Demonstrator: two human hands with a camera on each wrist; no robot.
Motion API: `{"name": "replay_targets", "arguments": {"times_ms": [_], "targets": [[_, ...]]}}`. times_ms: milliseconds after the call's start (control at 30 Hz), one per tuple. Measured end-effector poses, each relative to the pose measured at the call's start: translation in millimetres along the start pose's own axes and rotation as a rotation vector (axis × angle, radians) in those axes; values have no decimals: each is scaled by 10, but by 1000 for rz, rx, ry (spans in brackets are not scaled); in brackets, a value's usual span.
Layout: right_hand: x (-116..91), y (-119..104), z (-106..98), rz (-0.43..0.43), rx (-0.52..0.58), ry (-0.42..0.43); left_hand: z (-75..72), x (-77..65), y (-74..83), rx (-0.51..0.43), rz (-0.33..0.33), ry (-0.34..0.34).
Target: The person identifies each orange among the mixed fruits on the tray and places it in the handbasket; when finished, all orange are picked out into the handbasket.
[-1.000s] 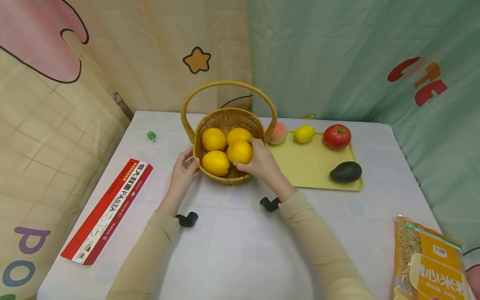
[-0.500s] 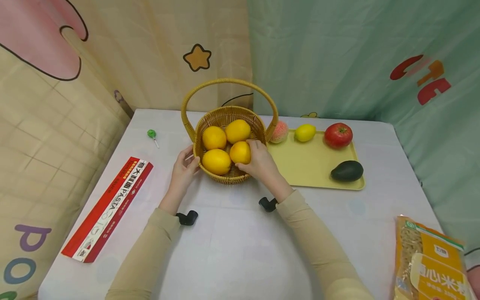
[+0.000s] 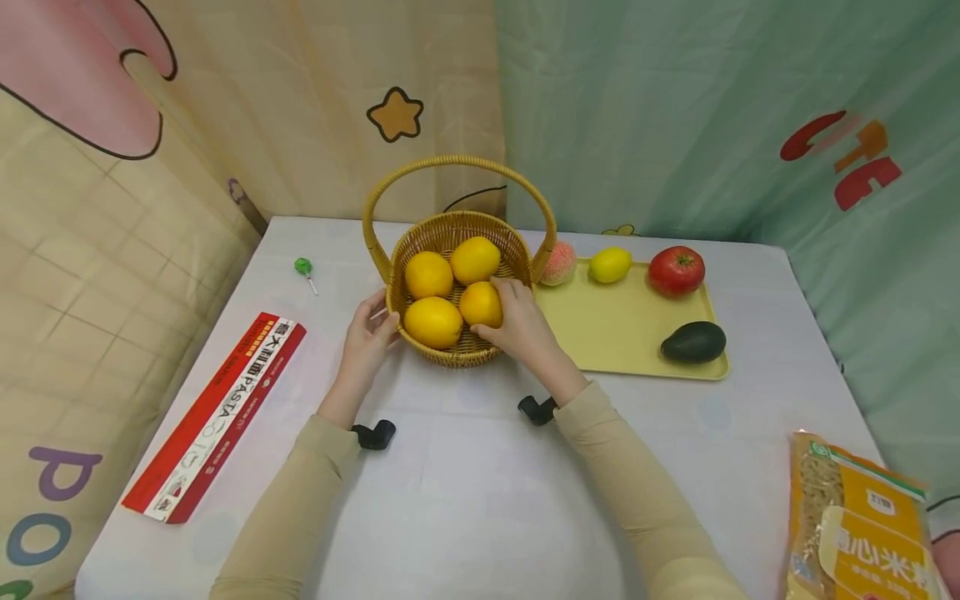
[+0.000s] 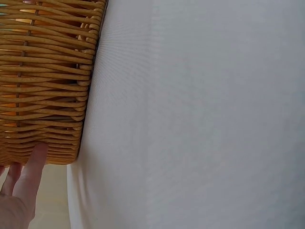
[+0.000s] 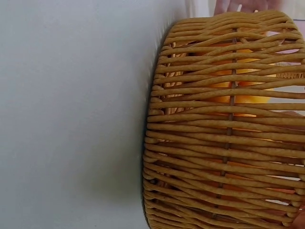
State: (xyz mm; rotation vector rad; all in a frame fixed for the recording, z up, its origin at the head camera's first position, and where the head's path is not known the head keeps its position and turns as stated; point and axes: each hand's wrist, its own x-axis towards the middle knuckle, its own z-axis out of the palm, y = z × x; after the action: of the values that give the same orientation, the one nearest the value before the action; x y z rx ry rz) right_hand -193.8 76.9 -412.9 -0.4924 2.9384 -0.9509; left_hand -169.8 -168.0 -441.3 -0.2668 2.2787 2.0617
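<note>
A wicker basket [image 3: 461,362] with a tall handle stands at the table's back, holding several yellow-orange fruits. My right hand [image 3: 525,329] reaches over its front right rim and holds a round orange [image 3: 481,305] between thumb and fingers, low inside the basket. Beside it lie a larger oval yellow fruit [image 3: 433,323], a round one [image 3: 428,275] and another oval one [image 3: 476,260]. My left hand [image 3: 367,337] touches the basket's left outer wall, thumb near the rim. In the left wrist view, extended fingers [image 4: 32,174] press the weave. The basket wall mostly hides the right fingers in the right wrist view.
Right of the basket lies a yellow tray [image 3: 600,333] with a lemon [image 3: 610,265], a red tomato-like fruit [image 3: 676,272], a dark green avocado [image 3: 693,342] and a pink ball-like fruit [image 3: 558,265]. A pasta box [image 3: 217,417], green lollipop [image 3: 303,267] and grain bag [image 3: 855,517] lie farther out.
My right hand has lowered the orange slightly into the basket, and the back oval fruit has shifted a little. The left hand stays at the basket's side.
</note>
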Motion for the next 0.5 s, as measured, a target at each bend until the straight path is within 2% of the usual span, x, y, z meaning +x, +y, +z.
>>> {"name": "replay_targets", "arguments": {"times_ms": [167,300,500], "targets": [[-50,54,-26,1,125,34,16,-6,16,23,14,-5],[-107,86,-96,3,237,106,10,-6,18,21,12,-8],[-217,156,-242,-44,340,214,-16,-17,33,47,9,-25]]}}
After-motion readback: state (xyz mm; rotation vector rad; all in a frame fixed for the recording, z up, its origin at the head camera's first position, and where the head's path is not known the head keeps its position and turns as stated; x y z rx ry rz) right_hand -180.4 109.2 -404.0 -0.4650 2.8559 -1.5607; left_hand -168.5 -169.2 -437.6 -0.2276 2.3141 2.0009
